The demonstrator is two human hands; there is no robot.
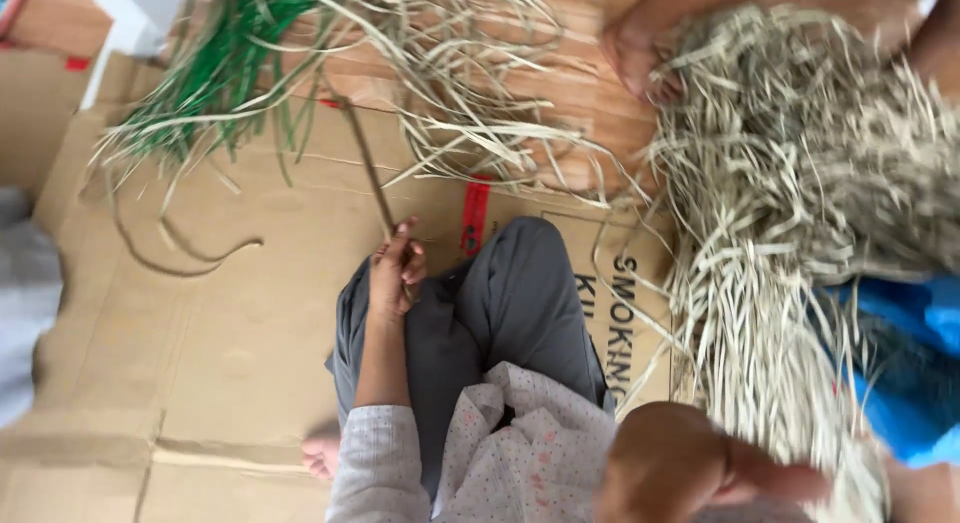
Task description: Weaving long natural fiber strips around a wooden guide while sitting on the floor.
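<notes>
Single head view, steeply downward, close above lap, cardboard (200, 313) and straw (800, 183)

Green strips (215, 78): bundled at upper left.
Cardboard sheet (200, 333): lay flat over the floor.
Wooden floor (580, 93): showed beyond it.
Blue cloth (915, 373): at right edge.

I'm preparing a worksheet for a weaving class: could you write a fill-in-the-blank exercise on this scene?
1. The left hand pinches the thin brown strip above a bent knee in ____ trousers.
2. The bundle of dyed flat strips at the upper left is ____.
3. The brown sheet under the person is flattened ____.
4. The heap of pale dry straw strips lies on the ____ side of the view.

Missing words: grey; green; cardboard; right.
</notes>
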